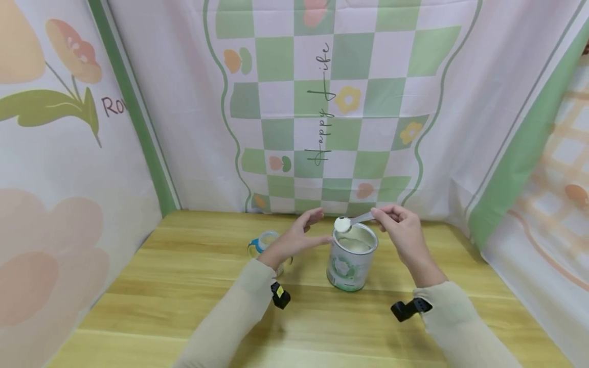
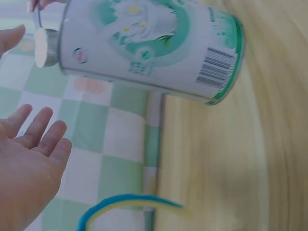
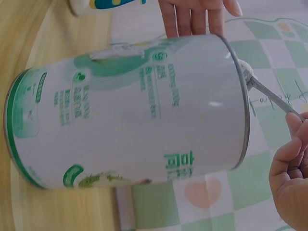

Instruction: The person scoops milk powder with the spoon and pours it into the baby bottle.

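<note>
My right hand (image 1: pixel 405 237) pinches the handle of a measuring scoop (image 1: pixel 363 218) between thumb and fingers. White powder (image 1: pixel 342 224) fills the scoop's bowl, just above the far left rim of a lidless milk powder can (image 1: pixel 350 268). More pale powder shows inside the can, which stands upright on the table. My left hand (image 1: pixel 296 239) is held beside the can's left rim, fingers extended and nothing in its grasp; in the left wrist view its palm (image 2: pixel 29 178) faces the camera. Behind the left wrist stands a baby bottle (image 1: pixel 269 237) with blue-and-yellow handles, partly hidden.
The wooden table (image 1: pixel 184 286) ends at the back against a hanging checkered cloth (image 1: pixel 349 133). Patterned cloths also hang at the left (image 1: pixel 60 204) and right (image 1: pixel 552 230). Small black cameras are strapped to both wrists.
</note>
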Demonstrator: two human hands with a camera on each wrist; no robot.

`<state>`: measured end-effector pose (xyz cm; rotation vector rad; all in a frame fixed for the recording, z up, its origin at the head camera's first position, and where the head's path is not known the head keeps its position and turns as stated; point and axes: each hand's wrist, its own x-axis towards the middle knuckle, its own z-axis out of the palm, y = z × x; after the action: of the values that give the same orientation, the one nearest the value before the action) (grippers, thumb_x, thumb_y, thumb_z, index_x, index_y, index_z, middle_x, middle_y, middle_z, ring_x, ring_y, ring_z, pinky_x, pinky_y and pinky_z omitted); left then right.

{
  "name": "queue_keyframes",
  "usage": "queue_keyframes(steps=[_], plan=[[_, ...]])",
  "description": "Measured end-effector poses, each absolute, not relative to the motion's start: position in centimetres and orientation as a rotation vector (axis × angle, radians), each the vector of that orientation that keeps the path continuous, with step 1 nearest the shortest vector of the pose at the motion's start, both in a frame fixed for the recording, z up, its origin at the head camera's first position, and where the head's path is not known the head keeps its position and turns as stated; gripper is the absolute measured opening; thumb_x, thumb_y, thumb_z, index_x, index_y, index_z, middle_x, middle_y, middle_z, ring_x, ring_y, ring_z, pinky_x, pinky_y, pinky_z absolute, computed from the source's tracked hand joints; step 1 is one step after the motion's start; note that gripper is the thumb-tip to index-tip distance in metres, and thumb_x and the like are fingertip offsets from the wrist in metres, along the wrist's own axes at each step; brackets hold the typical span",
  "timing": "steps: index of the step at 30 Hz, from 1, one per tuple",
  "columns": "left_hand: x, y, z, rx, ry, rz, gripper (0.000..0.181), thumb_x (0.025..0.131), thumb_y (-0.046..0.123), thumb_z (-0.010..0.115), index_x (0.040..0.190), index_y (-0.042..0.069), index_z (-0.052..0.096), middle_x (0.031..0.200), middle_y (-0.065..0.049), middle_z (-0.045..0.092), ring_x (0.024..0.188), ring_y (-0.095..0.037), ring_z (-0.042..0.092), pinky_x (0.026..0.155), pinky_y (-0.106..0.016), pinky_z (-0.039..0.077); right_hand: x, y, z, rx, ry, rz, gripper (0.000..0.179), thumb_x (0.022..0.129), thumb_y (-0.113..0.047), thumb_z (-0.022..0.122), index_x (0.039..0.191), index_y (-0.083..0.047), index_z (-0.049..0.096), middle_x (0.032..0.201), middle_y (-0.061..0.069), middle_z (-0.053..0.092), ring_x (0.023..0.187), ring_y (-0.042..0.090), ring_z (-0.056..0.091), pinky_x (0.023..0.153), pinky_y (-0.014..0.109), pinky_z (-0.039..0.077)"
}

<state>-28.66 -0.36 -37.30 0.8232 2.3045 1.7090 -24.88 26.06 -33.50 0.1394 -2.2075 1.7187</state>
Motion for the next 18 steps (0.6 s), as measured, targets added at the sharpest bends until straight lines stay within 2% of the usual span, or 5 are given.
queue_keyframes(steps=[3, 9, 12, 18], plan=[[-28.6, -1.2, -36.7, 0.832, 2.310, 1.722, 0.085, 0.089, 0.040, 0.077, 0.157, 0.021, 0.031, 0.156, 0.000, 0.039, 0.143, -0.014, 0.033, 0.118, -0.036, 0.023, -25.1, 25.4, -33.3, 0.157, -2.198, 1.729, 0.025, 0.094, -0.026, 0.073, 0.099, -0.003, 0.068, 0.084, -0.003, 0.069, 0.073, 0.009, 0.059, 0.070, 0.021, 0.052], [-28.3, -3.0, -35.8, 0.838, 2.320, 1.724, 0.083, 0.089, 0.043, 0.077, 0.157, 0.024, 0.032, 0.154, 0.003, 0.040, 0.144, -0.014, 0.032, 0.118, -0.035, 0.022, -25.4, 24.1, -33.2, 0.207, -2.212, 1.725, 0.029, 0.095, -0.025, 0.073, 0.102, 0.003, 0.067, 0.081, -0.002, 0.068, 0.072, 0.010, 0.059, 0.066, 0.020, 0.051], [-28.2, -3.9, -35.6, 0.841, 2.355, 1.703, 0.084, 0.088, 0.044, 0.077, 0.157, 0.022, 0.032, 0.155, 0.000, 0.039, 0.144, -0.015, 0.031, 0.118, -0.035, 0.022, -25.5, 23.3, -33.1, 0.235, -2.206, 1.738, 0.031, 0.095, -0.025, 0.072, 0.101, 0.005, 0.067, 0.079, -0.002, 0.067, 0.071, 0.010, 0.058, 0.065, 0.022, 0.051], [-28.1, -5.5, -35.4, 0.827, 2.421, 1.679, 0.084, 0.088, 0.045, 0.077, 0.156, 0.020, 0.034, 0.155, -0.003, 0.040, 0.143, -0.016, 0.033, 0.118, -0.035, 0.024, -25.8, 21.7, -32.9, 0.261, -2.226, 1.749, 0.036, 0.095, -0.029, 0.072, 0.102, 0.006, 0.066, 0.083, 0.003, 0.070, 0.072, 0.010, 0.060, 0.068, 0.023, 0.052]])
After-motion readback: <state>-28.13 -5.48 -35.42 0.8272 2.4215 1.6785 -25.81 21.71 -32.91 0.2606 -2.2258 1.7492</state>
